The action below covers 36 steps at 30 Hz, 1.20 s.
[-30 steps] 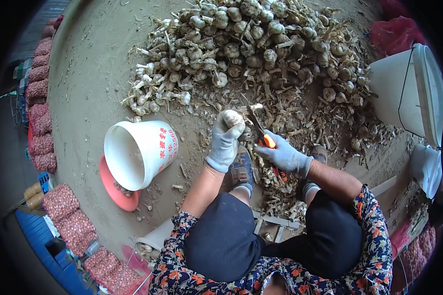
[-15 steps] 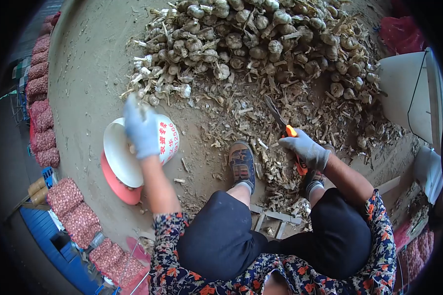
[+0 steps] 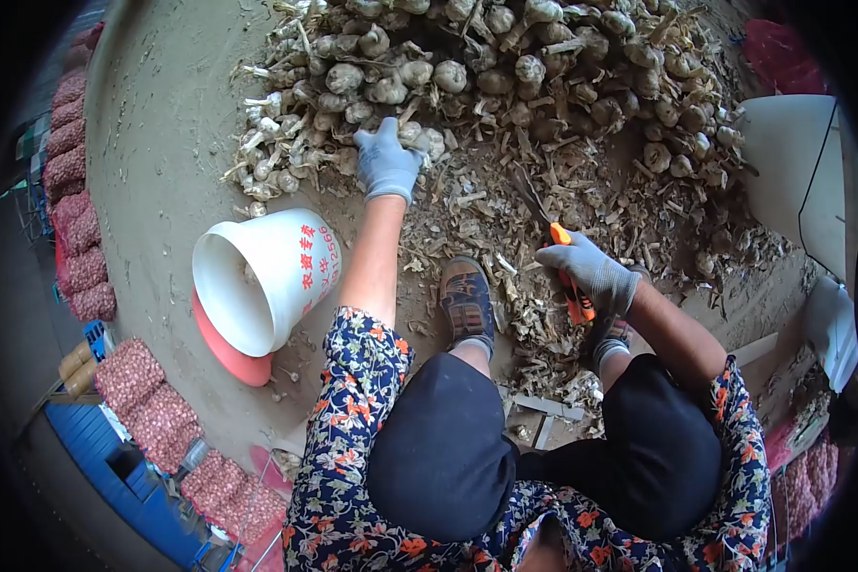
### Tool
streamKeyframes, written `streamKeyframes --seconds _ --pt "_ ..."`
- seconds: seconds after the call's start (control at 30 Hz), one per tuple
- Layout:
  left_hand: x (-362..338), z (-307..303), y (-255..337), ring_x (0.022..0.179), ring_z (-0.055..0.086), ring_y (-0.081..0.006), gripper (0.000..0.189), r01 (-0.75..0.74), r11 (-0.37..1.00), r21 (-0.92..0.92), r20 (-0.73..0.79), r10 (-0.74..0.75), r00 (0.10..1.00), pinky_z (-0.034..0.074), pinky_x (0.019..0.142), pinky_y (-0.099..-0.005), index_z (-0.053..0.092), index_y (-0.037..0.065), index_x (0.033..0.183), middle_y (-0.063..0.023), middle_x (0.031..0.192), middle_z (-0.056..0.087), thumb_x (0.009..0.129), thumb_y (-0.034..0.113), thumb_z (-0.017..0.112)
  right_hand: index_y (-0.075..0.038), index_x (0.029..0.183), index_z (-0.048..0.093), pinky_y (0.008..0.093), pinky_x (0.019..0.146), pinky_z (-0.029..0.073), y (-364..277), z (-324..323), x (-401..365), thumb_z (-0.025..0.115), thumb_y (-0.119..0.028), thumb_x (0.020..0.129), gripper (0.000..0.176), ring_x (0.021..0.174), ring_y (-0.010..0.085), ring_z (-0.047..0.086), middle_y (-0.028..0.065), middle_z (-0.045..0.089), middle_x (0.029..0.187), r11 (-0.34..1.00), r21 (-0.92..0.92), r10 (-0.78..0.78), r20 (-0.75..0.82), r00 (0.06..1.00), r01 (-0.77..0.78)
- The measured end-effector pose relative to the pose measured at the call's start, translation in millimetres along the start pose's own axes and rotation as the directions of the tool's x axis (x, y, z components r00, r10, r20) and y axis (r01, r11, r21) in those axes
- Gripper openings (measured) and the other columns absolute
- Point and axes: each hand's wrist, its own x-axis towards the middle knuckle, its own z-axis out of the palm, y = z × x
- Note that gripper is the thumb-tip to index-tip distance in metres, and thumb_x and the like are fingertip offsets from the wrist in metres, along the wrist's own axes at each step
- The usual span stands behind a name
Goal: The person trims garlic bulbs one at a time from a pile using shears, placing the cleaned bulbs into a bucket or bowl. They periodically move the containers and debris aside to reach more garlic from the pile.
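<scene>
My left hand (image 3: 388,164), in a grey-white glove, reaches to the front edge of a heap of dry garlic bulbs (image 3: 448,76). Its thumb and forefinger are apart, with a pale garlic bulb (image 3: 432,143) close to the thumb; the other fingertips are partly hidden. In my gloved right hand (image 3: 596,272) is a pair of pruning shears with orange handles (image 3: 560,234), the dark blades pointing up and left over the loose scraps. Left of my left forearm, a white bucket (image 3: 300,257) with red lettering lies tilted, its mouth facing left.
A red-pink rounded object (image 3: 229,338) lies under the bucket. Dry skins and cut stalks (image 3: 534,353) litter the floor around my shoes. A large white container (image 3: 791,181) stands at right. Filled net sacks (image 3: 129,377) line the left side.
My left hand has moved from over the bucket, up and right, to the garlic heap, uncovering the bucket's mouth. My right hand holds the shears in nearly the same place.
</scene>
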Motion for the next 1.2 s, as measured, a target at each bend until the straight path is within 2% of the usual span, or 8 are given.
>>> streamKeyframes --seconds 0.1,0.2,0.4,0.5,0.7,0.8,0.87,1.2 --pt "-9 47 -51 0.076 0.061 -0.0319 0.075 0.281 0.68 -0.677 0.217 -0.181 0.959 0.049 0.073 -0.0394 0.052 0.004 0.125 -0.018 0.09 0.064 0.067 0.045 0.076 -0.004 0.079 0.054 0.0285 0.047 0.042 12 -13 4 0.061 -0.019 0.082 0.017 0.05 0.0127 0.051 0.0019 0.052 0.062 0.999 -0.028 -0.018 -0.02 1.0 0.017" --pt "-35 28 -61 0.084 0.06 -0.0342 0.079 0.644 0.481 -0.595 0.603 -0.263 0.753 0.047 0.08 -0.04 0.047 0.009 0.132 -0.0205 0.102 0.062 0.068 0.048 0.074 -0.005 0.078 0.053 0.0284 0.046 0.042 21 -22 3 0.061 -0.019 0.082 0.017 0.049 0.0125 0.051 0.0016 0.051 0.061 1.0 0.002 -0.021 -0.008 1.0 0.021" --pt "-70 14 -63 0.094 0.055 -0.0369 0.04 0.031 0.968 0.25 -0.325 0.054 0.944 0.046 0.083 -0.0454 0.054 0.008 0.116 -0.0201 0.117 0.049 0.079 0.02 0.062 -0.005 0.075 0.052 0.0283 0.045 0.042 17 -14 -6 0.061 -0.018 0.081 0.017 0.049 0.0119 0.05 0.0019 0.051 0.061 0.999 -0.038 0.014 -0.024 1.0 -0.015" --pt "-57 -10 -39 0.086 0.059 -0.0346 0.027 -0.277 0.935 -0.222 -0.439 0.158 0.885 0.047 0.08 -0.038 0.062 0.006 0.103 -0.0217 0.097 0.06 0.079 0.019 0.059 -0.005 0.076 0.051 0.0278 0.046 0.042 17 -12 -5 0.061 -0.017 0.081 0.016 0.05 0.0115 0.049 0.0015 0.05 0.061 0.997 -0.074 0.016 -0.047 0.999 -0.02" --pt "-13 -7 27 0.102 0.06 -0.0367 0.049 -0.059 0.988 0.144 0.561 -0.032 0.827 0.046 0.088 -0.0431 0.061 0.002 0.109 -0.0222 0.109 0.062 0.078 0.039 0.068 -0.005 0.081 0.054 0.0275 0.046 0.038 20 3 -4 0.057 -0.023 0.084 0.018 0.051 0.0081 0.048 0.002 0.054 0.066 0.99 -0.12 -0.088 -0.079 0.993 0.078" --pt "-30 18 5 0.097 0.062 -0.0218 0.059 0.035 0.966 -0.255 0.53 0.109 0.841 0.048 0.087 -0.0325 0.057 0.005 0.118 -0.0158 0.104 0.065 0.068 0.026 0.08 -0.003 0.094 0.05 0.0332 0.063 0.046 28 -5 -4 0.059 -0.023 0.083 0.024 0.068 0.0188 0.056 0.0116 0.058 0.081 0.89 -0.442 -0.169 -0.101 0.98 0.108" --pt "-48 69 -32 0.098 0.056 -0.0117 0.065 0.222 0.48 -0.848 0.387 0.276 0.88 0.046 0.089 -0.0258 0.051 0.004 0.122 -0.0049 0.111 0.061 0.065 0.008 0.081 -0.002 0.109 0.044 0.0445 0.082 0.045 20 -2 -11 0.054 -0.024 0.082 0.036 0.093 0.041 0.058 0.0267 0.059 0.091 0.699 -0.709 -0.222 -0.092 0.971 0.092" --pt "-110 -37 24 0.098 0.057 -0.0119 0.071 0.038 0.434 -0.9 0.257 0.46 0.85 0.047 0.087 -0.0272 0.045 0.001 0.127 -0.0051 0.109 0.059 0.063 0.002 0.077 -0.008 0.121 0.04 0.0457 0.075 0.043 13 11 -26 0.061 -0.028 0.08 0.05 0.087 0.0346 0.057 0.0173 0.055 0.091 0.091 -0.99 -0.683 0.019 0.73 0.111"
